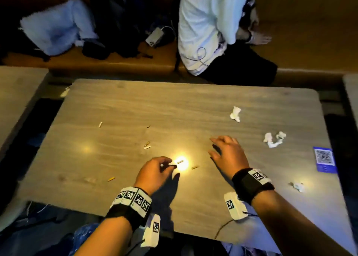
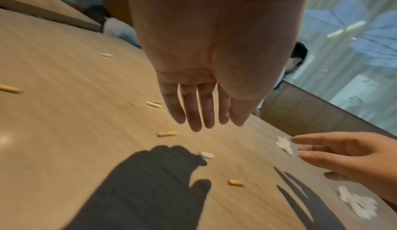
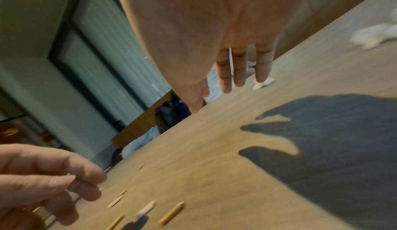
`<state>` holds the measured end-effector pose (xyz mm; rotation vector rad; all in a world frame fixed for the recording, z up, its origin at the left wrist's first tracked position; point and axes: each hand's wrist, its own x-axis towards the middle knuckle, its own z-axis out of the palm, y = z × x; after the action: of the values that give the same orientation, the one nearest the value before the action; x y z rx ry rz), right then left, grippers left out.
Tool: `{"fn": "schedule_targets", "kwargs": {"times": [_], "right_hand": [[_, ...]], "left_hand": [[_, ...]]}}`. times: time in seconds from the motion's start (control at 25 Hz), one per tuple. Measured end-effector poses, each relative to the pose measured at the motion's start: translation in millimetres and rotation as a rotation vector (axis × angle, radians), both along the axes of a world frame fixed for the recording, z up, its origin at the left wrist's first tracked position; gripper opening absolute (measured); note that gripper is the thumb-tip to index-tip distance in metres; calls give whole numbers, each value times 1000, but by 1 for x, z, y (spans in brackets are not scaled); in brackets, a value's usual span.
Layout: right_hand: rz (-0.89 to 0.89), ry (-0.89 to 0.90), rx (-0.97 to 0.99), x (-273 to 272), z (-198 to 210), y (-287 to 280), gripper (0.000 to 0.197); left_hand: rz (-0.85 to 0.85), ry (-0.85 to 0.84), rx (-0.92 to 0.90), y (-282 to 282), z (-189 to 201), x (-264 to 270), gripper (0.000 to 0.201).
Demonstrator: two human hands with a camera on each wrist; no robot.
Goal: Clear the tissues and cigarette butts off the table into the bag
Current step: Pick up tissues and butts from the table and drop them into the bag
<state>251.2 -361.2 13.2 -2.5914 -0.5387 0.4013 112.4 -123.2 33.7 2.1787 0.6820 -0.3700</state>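
Note:
Several cigarette butts lie scattered on the wooden table (image 1: 135, 104), one pale butt (image 1: 179, 161) in a bright glare spot and a tan one (image 1: 194, 167) beside it. My left hand (image 1: 166, 165) hovers just left of the pale butt (image 2: 207, 155), fingers relaxed and holding nothing. My right hand (image 1: 212, 146) hangs spread above the table's middle, also holding nothing. Crumpled white tissues lie to its right: one far (image 1: 235, 114), one nearer (image 1: 274, 139), one small (image 1: 297, 186). In the right wrist view, the right hand's fingers (image 3: 239, 74) point toward a tissue (image 3: 263, 83). I cannot pick out the bag.
A blue QR-code card (image 1: 324, 159) sits at the table's right edge. A person (image 1: 213, 33) sits on the bench beyond the far edge, beside a phone (image 1: 155, 37) and a pale blue cloth (image 1: 56, 27). Other tables (image 1: 17, 93) flank this one.

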Motion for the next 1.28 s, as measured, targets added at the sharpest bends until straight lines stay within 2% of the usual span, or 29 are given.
{"fn": "schedule_targets", "kwargs": {"times": [0.2,0.28,0.4,0.48,0.6,0.68,0.8,0.92,1.08,1.16,1.28], "right_hand": [[-313,-28,-228,23,-21,-106,51],[-353,-29,-248,32,-30,-133,51],[-319,-29,-255,41,-44,-149,49],[-288,-23,-276,48,-46,-146,40],[-275,21,-306,60,-42,-141,26],[-238,37,-333,65,-43,-140,28],[-154,42,-352,66,-43,-139,40],[-125,23,-378,66,-41,-131,37],[-71,6,-391,65,-38,-123,32],[-55,11,-388,67,-38,-123,31],[-58,20,-392,69,-40,-121,28]], "left_hand": [[-277,-52,78,-78,-15,53,34],[-362,-60,73,-105,-22,70,34],[-478,-10,107,-133,-29,91,34],[-520,-3,146,-140,-32,103,35],[-489,-49,186,-144,-38,134,33],[-444,-115,210,-144,-43,165,32],[-403,-165,281,-146,-53,212,46],[-381,-154,316,-146,-60,248,63],[-546,-133,411,-138,-74,283,69],[-613,-110,471,-134,-78,292,59],[-649,-160,517,-131,-75,293,24]]}}
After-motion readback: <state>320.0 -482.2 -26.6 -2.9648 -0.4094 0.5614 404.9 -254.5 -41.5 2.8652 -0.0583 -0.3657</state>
